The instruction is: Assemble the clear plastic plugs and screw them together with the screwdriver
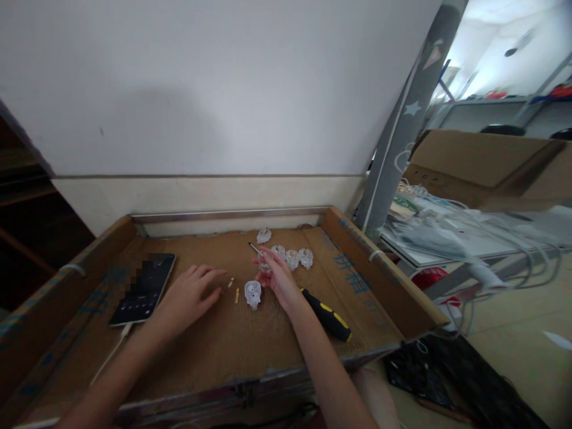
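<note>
My left hand hovers over the cardboard with its fingers apart and nothing between them. Just right of its fingertips lie two small yellowish metal pieces. A white plastic shell rests between my two hands. My right hand has its fingers closed round a clear plastic piece; a thin metal shaft sticks out beyond the fingers. The black and yellow screwdriver handle lies beneath my right forearm. Behind my right hand sit several clear plastic pieces, one of them farther back.
A phone with a white cable lies on the left of the cardboard tray. The tray has raised sides and stands against the wall. To the right are a grey post, a cardboard box and a shelf with plastic bags and cables.
</note>
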The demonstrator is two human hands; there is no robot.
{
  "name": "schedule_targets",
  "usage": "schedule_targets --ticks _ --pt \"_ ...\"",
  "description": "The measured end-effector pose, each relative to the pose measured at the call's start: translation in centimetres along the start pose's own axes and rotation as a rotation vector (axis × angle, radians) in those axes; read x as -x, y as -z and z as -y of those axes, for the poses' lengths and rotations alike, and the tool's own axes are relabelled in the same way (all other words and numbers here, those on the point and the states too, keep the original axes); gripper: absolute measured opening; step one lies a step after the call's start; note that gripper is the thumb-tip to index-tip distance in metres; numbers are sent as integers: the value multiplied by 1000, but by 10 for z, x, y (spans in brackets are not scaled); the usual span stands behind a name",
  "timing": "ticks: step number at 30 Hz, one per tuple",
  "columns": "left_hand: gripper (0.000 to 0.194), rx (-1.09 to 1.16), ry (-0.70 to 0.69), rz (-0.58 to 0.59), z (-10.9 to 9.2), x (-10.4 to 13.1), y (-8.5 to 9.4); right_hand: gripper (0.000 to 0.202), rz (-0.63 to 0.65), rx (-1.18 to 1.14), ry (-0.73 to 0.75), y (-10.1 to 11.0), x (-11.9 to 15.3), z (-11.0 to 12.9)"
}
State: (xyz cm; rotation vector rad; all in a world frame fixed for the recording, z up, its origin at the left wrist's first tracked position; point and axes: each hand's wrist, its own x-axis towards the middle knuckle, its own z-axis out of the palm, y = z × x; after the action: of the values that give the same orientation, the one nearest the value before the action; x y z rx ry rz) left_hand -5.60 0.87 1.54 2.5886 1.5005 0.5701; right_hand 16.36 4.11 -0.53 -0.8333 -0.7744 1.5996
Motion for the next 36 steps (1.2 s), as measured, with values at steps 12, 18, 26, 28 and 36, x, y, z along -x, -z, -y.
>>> schedule_targets --ticks 12,18,26,28,36 --pt "17 -105 -49 61 -14 -32 -13 49 -12 -26 -27 -2 -5 -2" --pt "22 386 1 -235 -16 -50 -13 63 -27 47 27 -1 -7 -9" --pt "23 581 -26 -443 -46 -45 -35 42 25 165 82 -7 -2 -10" --pt "24 566 -42 -433 -45 -43 -38 38 28 170 84 -8 -2 -10" --pt "27 349 -48 -424 -34 -39 -38 42 44 193 66 -1 -4 -11"
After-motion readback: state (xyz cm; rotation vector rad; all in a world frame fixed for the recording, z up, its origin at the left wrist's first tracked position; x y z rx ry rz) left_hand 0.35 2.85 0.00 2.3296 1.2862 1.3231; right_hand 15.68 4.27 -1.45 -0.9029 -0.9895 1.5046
